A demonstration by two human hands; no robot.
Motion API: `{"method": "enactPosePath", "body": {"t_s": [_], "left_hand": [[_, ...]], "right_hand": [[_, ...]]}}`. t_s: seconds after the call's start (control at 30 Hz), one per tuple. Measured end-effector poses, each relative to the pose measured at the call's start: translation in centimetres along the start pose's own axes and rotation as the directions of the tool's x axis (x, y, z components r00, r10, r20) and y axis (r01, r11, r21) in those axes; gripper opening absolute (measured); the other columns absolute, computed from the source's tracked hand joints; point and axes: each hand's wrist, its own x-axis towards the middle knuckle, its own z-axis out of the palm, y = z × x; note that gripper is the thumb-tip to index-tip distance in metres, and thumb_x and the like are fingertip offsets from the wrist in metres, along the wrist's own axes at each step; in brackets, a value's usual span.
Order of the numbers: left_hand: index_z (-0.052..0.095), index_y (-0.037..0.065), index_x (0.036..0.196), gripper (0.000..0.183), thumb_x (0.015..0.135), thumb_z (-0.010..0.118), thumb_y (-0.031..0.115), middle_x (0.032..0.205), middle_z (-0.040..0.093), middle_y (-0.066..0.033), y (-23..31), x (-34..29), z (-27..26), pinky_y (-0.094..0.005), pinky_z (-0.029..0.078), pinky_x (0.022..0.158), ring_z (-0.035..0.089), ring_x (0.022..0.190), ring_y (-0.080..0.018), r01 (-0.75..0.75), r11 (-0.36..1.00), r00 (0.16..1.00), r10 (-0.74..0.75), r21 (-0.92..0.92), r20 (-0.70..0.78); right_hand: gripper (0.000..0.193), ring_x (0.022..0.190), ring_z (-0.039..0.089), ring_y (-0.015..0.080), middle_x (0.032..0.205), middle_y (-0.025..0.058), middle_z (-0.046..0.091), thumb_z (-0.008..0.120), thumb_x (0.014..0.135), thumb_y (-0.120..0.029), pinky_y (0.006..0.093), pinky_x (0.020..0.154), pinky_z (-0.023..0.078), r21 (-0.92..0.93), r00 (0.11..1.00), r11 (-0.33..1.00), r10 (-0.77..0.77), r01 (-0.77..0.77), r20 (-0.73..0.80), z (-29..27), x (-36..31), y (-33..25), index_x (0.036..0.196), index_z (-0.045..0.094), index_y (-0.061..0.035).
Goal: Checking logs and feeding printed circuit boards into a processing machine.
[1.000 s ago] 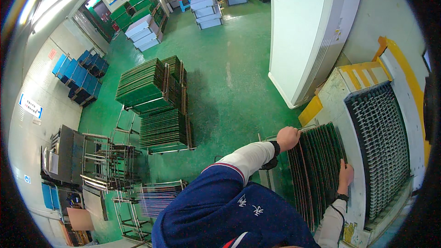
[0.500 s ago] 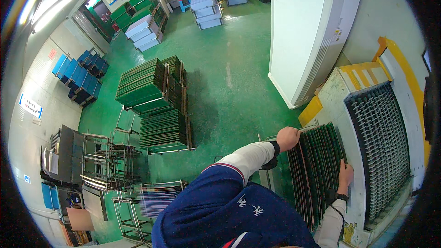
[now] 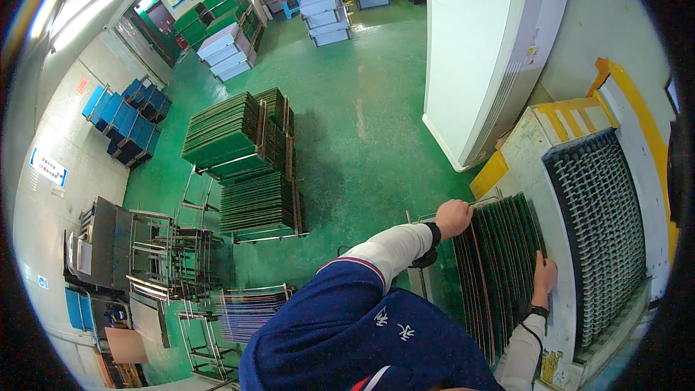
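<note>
Below me to the right, a metal rack holds a row of thin dark green panels point(image 3: 499, 268) standing on edge, with brownish edges. My left hand point(image 3: 454, 218) is closed at the row's far left corner, its fingers curled over a panel edge by the rack's rail. On the right side of the row, my right hand point(image 3: 544, 279) pinches the edge of a green panel near the machine. Its fingertips are partly hidden behind that edge. Beside it stands a roller conveyor point(image 3: 608, 239) with rows of small grey wheels in a whitish housing.
A tall white cabinet-like unit point(image 3: 481, 51) stands ahead, right of centre. Left of me are racks of green panels point(image 3: 224, 134), a rack of pale panels point(image 3: 253, 311) and bare metal frames point(image 3: 170, 253). Stacked grey-blue bins point(image 3: 322, 7) stand farther off on the green floor point(image 3: 369, 130).
</note>
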Motion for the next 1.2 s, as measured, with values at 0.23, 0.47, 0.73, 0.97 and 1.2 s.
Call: {"method": "enactPosePath", "body": {"t_s": [0.23, 0.47, 0.73, 0.97, 1.2], "left_hand": [[0.068, 0.000, 0.074, 0.043, 0.096, 0.047, 0.030, 0.078, 0.066, -0.0237, 0.3, 0.0, -0.2, -0.0540, 0.051, 0.075, 0.064, 0.079, -0.0432, 0.002, 1.000, 1.000, -0.002, -0.001, 0.009], [0.068, 0.000, 0.074, 0.043, 0.097, 0.047, 0.030, 0.078, 0.066, -0.0238, 0.1, 0.0, -0.2, -0.0537, 0.051, 0.074, 0.064, 0.079, -0.0429, -0.008, 1.000, 1.000, 0.008, 0.007, -0.004], [0.067, 0.000, 0.074, 0.041, 0.096, 0.049, 0.029, 0.078, 0.066, -0.0228, -0.1, 0.0, 0.2, -0.0542, 0.050, 0.074, 0.063, 0.079, -0.0421, -0.009, 1.000, 1.000, 0.009, 0.005, -0.001], [0.067, 0.001, 0.073, 0.041, 0.096, 0.049, 0.029, 0.077, 0.065, -0.0229, -0.2, -0.1, 0.3, -0.0545, 0.049, 0.073, 0.063, 0.078, -0.0428, -0.022, 1.000, 0.999, 0.022, -0.011, -0.033], [0.067, 0.000, 0.073, 0.041, 0.096, 0.049, 0.029, 0.077, 0.065, -0.0232, -0.2, 0.0, 0.1, -0.0544, 0.049, 0.074, 0.063, 0.079, -0.0430, 0.005, 1.000, 1.000, -0.006, -0.012, -0.010]], "right_hand": [[0.062, 0.080, 0.062, 0.0427, 0.085, 0.0255, 0.065, 0.055, 0.092, -0.057, 0.0498, 0.068, 0.045, 0.028, 1.000, 0.999, -0.026, 0.026, 0.015, -0.6, -0.1, -0.1, 0.080, 0.065, 0.0037], [0.062, 0.078, 0.061, 0.0426, 0.084, 0.0250, 0.064, 0.055, 0.093, -0.056, 0.0498, 0.067, 0.044, 0.036, 0.999, 0.999, -0.040, 0.040, 0.008, -0.4, -0.1, -0.1, 0.079, 0.065, 0.0034], [0.061, 0.077, 0.060, 0.0422, 0.083, 0.0240, 0.064, 0.055, 0.093, -0.055, 0.0495, 0.067, 0.044, 0.017, 0.999, 0.999, -0.047, 0.047, -0.023, 0.4, 0.1, 0.6, 0.078, 0.064, 0.0034], [0.061, 0.079, 0.061, 0.0424, 0.085, 0.0238, 0.065, 0.055, 0.093, -0.056, 0.0487, 0.068, 0.045, 0.012, 0.998, 0.999, -0.052, 0.053, -0.039, 0.8, 0.3, 0.9, 0.079, 0.065, 0.0029], [0.066, 0.096, 0.063, 0.0424, 0.102, 0.0260, 0.068, 0.054, 0.091, -0.061, 0.0499, 0.083, 0.049, -0.009, 0.992, 1.000, 0.024, -0.023, 0.121, -0.8, 0.2, -0.3, 0.097, 0.071, 0.0024]]}}
